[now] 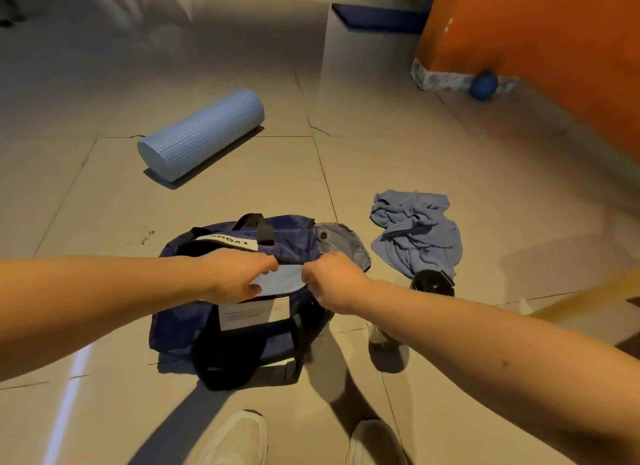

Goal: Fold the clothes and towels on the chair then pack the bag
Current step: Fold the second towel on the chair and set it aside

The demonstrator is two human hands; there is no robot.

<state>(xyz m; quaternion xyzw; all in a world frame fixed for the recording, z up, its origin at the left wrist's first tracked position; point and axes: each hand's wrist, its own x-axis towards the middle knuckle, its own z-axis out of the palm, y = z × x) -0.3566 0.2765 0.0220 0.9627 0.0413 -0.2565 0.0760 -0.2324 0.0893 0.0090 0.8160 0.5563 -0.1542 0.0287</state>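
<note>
Packing partly done — your left hand (239, 274) and right hand (332, 279) each close their grip on the mouth of the navy bag (180, 326) on the floor (104, 204), a pale blue item (284, 279) already inside, while the blue towel (419, 232) lies crumpled and unfolded just beside it.

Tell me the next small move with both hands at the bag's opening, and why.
Probably pull the opening wider. The left hand and right hand both hold the rim of the bag, the gap showing a light blue cloth is narrow, and the blue towel lies crumpled on the floor beside it, not yet packed.
</note>
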